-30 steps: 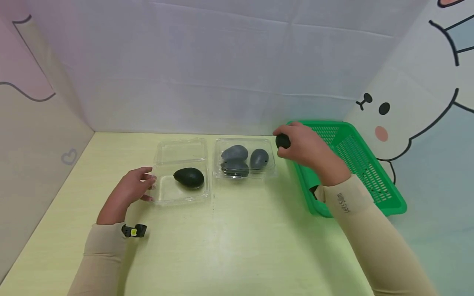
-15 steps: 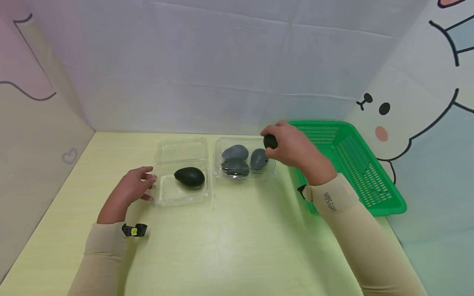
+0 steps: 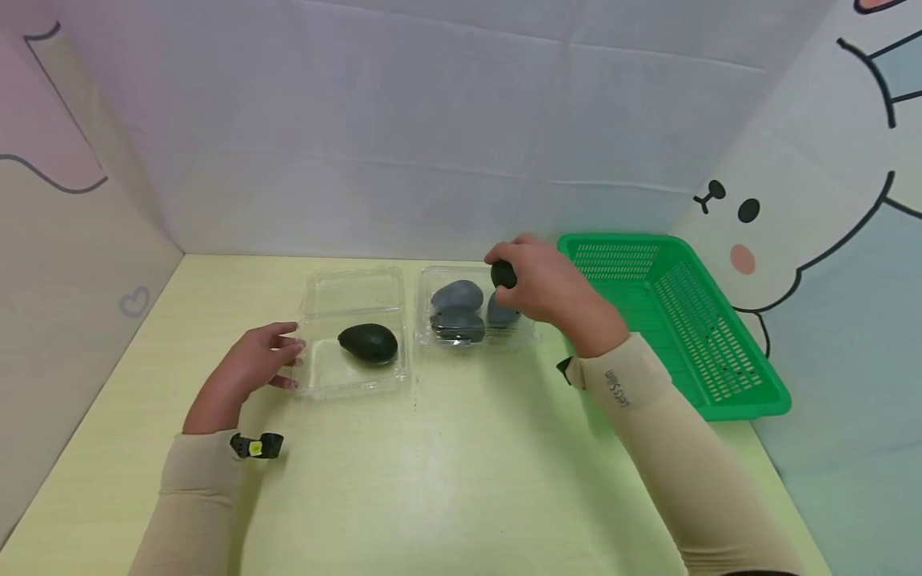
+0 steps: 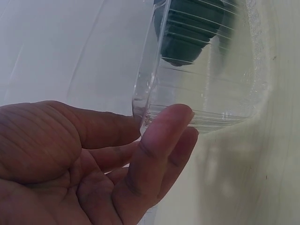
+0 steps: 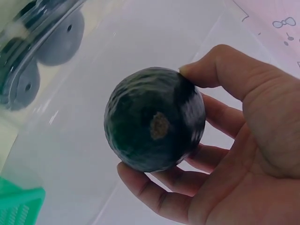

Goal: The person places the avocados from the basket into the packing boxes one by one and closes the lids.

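Observation:
My right hand [image 3: 543, 282] grips a dark green avocado [image 5: 154, 119], fingers and thumb wrapped round its sides and its stem scar facing the wrist camera. In the head view it hangs over the right end of a closed clear plastic clamshell [image 3: 426, 340], which holds several avocados that look grey through the lid. To the left lies a second clamshell [image 3: 317, 368], open, with its lid folded back and one dark avocado [image 3: 368, 343] inside. At its left edge, my left hand [image 3: 252, 364] pinches the rim between thumb and fingers, as the left wrist view shows.
A green perforated basket [image 3: 709, 328] stands at the right, partly behind my right forearm. Printed cloth walls [image 3: 432, 144] rise behind the pale wooden table [image 3: 403, 480] and on both sides. A small black device [image 3: 258, 446] sits at my left cuff.
My right hand has carried the avocado leftward from the basket's rim to over the closed clamshell. The left hand and the open clamshell have stayed nearly where they were.

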